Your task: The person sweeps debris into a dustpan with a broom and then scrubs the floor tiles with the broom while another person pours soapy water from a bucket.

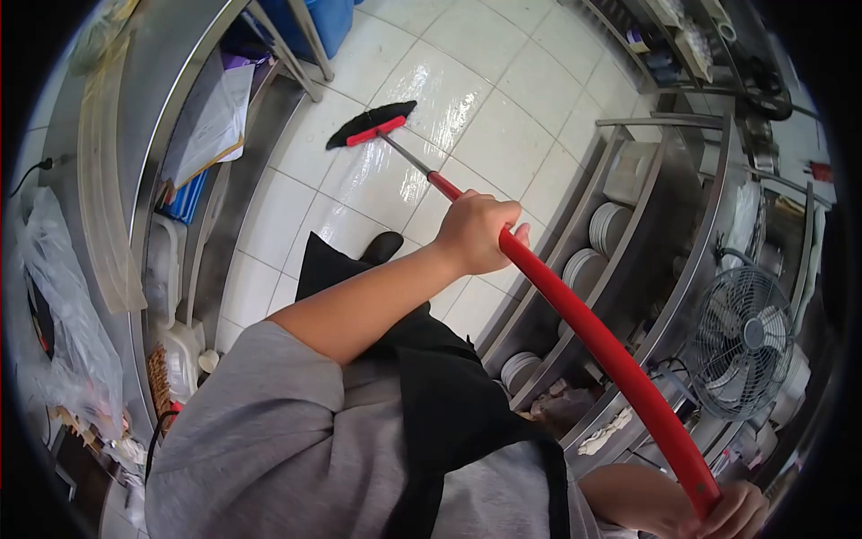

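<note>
My left hand (478, 234) is wrapped around the red handle of a broom (593, 328) partway along its length. At the handle's top end, low on the right, my right hand (736, 512) grips it too. From there the handle slants away to the upper left, ending in a grey metal section. The broom head (373, 126) has a red block and black bristles, and it rests on the tiled floor (359, 180). White tiles around the head shine with water.
Steel shelving (620, 260) with stacked plates (588, 269) runs along the right. A fan (743, 337) stands beyond it. To the left is a steel counter (193, 81) with papers (211, 117) on a lower shelf. A blue container (332, 27) sits at the top.
</note>
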`<state>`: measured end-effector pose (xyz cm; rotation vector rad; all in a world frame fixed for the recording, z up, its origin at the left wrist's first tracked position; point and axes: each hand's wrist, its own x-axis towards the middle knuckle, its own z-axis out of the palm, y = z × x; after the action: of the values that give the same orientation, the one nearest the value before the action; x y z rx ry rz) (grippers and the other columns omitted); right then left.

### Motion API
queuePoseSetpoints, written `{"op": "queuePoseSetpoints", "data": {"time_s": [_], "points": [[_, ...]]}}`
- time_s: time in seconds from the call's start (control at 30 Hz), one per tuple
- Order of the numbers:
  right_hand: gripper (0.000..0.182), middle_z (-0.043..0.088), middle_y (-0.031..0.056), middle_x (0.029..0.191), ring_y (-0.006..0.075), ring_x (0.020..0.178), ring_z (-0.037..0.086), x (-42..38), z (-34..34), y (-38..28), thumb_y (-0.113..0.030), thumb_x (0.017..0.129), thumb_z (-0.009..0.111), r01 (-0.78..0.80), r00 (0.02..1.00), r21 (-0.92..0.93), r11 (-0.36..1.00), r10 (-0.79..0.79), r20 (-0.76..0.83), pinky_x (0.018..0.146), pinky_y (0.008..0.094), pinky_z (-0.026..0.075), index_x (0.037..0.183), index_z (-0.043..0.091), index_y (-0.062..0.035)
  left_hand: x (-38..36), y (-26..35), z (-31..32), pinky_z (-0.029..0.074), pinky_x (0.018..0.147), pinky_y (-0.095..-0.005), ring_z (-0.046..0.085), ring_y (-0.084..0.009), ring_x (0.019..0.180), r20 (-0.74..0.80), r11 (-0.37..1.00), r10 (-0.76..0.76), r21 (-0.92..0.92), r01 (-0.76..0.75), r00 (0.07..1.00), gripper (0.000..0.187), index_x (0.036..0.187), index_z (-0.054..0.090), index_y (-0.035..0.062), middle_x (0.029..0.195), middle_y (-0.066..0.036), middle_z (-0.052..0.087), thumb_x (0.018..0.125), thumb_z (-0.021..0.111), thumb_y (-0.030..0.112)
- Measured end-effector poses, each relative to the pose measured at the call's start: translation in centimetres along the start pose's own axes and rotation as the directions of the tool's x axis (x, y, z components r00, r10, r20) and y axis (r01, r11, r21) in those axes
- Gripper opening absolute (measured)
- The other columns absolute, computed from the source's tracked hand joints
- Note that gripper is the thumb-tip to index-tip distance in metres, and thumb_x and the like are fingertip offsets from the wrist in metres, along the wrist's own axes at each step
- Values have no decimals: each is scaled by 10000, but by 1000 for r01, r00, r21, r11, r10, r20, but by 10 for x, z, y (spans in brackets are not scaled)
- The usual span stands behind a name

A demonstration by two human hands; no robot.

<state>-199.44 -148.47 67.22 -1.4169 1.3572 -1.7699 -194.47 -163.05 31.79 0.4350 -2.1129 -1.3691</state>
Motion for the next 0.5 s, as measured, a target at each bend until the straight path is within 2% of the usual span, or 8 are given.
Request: {"op": "queuePoseSetpoints", "data": {"time_s": [0.1, 0.13, 0.17, 0.2, 0.27, 0.3, 0.43, 0.5], "points": [[333, 370, -83, 467, 55, 408, 376, 11, 19, 20, -253, 887, 498, 22, 999, -72, 997, -24, -29, 489, 235, 365, 587, 382, -168, 18, -36, -7, 386, 503, -410, 498, -325, 508, -59, 999, 47, -4, -48, 997, 287, 572, 417, 62, 508, -117, 455, 732, 644, 135], [330, 369, -80, 468, 60, 407, 378, 14, 21, 33, -247, 885, 503, 38, 997, -98, 994, -44, -56, 488, 237, 365, 588, 383, -167, 33, -54, -13, 381, 490, -395, 498, -318, 509, -15, 998, -44, -33, 44, 999, 297, 588, 417, 52, 522, -123, 463, 752, 646, 148], [303, 329, -56, 443, 69, 421, 311, 10, 20, 53, -170, 768, 478, 68, 992, 24, 997, -65, -108, 558, 266, 275, 509, 321, -184, 53, -81, -16, 374, 483, -380, 468, -296, 504, -53, 1000, -10, -4, 10, 999, 316, 601, 413, 48, 535, -132, 465, 773, 649, 170], [286, 336, -40, 475, 90, 465, 328, -4, 11, 67, -170, 790, 468, 3, 977, -42, 999, -12, -215, 599, 300, 290, 539, 332, -181, 73, -101, -25, 378, 493, -371, 441, -275, 518, -26, 998, -58, -3, 58, 998, 321, 623, 418, 51, 562, -138, 475, 792, 653, 189], [226, 398, -28, 535, 111, 446, 355, 14, 35, 129, -184, 871, 423, 102, 988, -295, 950, -130, -78, 546, 325, 315, 651, 385, -145, 110, -147, -41, 409, 534, -356, 445, -283, 561, 61, 989, -48, 140, 39, 997, 309, 665, 428, 58, 615, -136, 509, 820, 654, 200], [222, 406, -27, 570, 123, 473, 367, 10, 37, 143, -202, 865, 430, 90, 988, -258, 962, -119, -98, 563, 338, 317, 657, 376, -144, 120, -159, -48, 419, 545, -362, 461, -284, 565, 111, 990, -37, 136, 21, 993, 327, 651, 413, 56, 624, -142, 531, 826, 650, 197], [293, 313, -34, 490, 100, 498, 306, 8, 9, 72, -200, 826, 436, 37, 996, -160, 986, -50, -80, 628, 323, 271, 564, 306, -184, 80, -103, -41, 455, 557, -367, 583, -318, 611, 15, 996, -79, 45, 78, 997, 171, 671, 531, 72, 649, -135, 599, 705, 686, 135], [304, 322, -53, 462, 84, 463, 330, 11, 7, 16, -195, 809, 457, -9, 999, 138, 990, 2, 48, 646, 295, 311, 539, 317, -197, 27, -46, -41, 460, 577, -402, 598, -327, 617, -6, 998, -64, -23, 64, 998, 161, 660, 542, 83, 606, -122, 581, 673, 684, 158]]}}
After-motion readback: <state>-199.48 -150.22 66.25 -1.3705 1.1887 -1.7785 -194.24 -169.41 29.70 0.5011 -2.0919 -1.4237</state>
